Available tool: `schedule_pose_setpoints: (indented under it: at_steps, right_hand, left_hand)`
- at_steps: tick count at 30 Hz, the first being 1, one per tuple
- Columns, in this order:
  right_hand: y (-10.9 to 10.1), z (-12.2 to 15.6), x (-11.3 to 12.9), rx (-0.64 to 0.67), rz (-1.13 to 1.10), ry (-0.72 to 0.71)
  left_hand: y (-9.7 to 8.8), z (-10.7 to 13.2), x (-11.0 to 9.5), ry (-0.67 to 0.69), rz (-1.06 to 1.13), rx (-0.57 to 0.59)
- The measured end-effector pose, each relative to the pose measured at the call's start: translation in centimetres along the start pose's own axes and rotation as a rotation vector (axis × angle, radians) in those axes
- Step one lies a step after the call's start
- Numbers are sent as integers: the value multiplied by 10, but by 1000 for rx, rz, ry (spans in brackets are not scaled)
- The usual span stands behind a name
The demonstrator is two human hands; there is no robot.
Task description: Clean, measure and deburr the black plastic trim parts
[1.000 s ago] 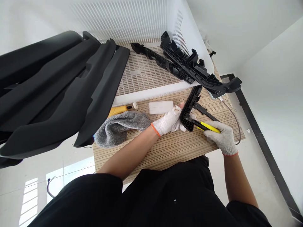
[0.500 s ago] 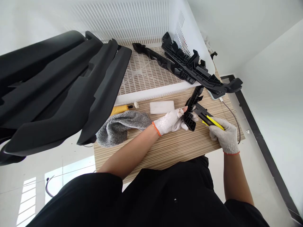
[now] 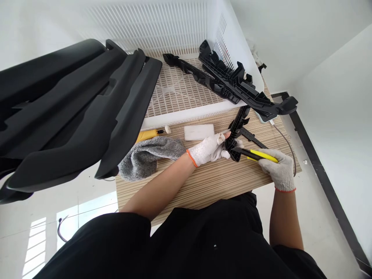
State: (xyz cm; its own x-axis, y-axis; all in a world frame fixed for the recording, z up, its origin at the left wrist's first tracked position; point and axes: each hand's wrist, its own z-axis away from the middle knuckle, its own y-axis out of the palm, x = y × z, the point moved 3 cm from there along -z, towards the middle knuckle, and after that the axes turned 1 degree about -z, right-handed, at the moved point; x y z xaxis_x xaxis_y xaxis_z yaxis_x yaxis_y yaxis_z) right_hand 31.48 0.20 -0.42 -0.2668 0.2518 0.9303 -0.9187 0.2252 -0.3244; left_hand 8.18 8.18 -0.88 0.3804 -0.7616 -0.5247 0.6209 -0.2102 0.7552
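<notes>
My left hand point(image 3: 208, 149), in a white knit glove with worn fingertips, grips the near end of a long black plastic bracket point(image 3: 237, 126) that stands tilted on the striped wooden table point(image 3: 203, 182). My right hand point(image 3: 279, 170), also gloved, holds a yellow and black utility knife point(image 3: 255, 155). The knife's tip touches the bracket's lower end, just right of my left fingers.
A white slatted crate point(image 3: 186, 112) at the back holds two more black brackets point(image 3: 232, 83). Large black moulded panels point(image 3: 66, 112) overhang the left. A grey cloth point(image 3: 145, 157), a yellow tool point(image 3: 148, 134), a white block point(image 3: 199, 131), a caliper point(image 3: 251, 136) and a cable point(image 3: 287, 145) lie on the table.
My right hand swung the knife away from the bracket's end and upward, then brought it back down so its tip meets the lower end again. The left hand kept its grip.
</notes>
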Motion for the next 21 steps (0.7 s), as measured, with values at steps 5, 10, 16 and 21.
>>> schedule_pose_setpoints:
  at_steps: [5,10,16,21]
  right_hand:
    - [-5,0,0,-56,5,-13]
    - [-10,1,-1,-62,22,-13]
    - [-14,3,-4,11,4,29]
    - [-19,4,-4,18,62,4]
  left_hand:
    - [-4,-2,2,9,15,13]
    - [-3,-2,2,-21,45,-12]
    - [-1,-1,0,-29,56,-14]
    - [-5,1,2,33,-2,-1]
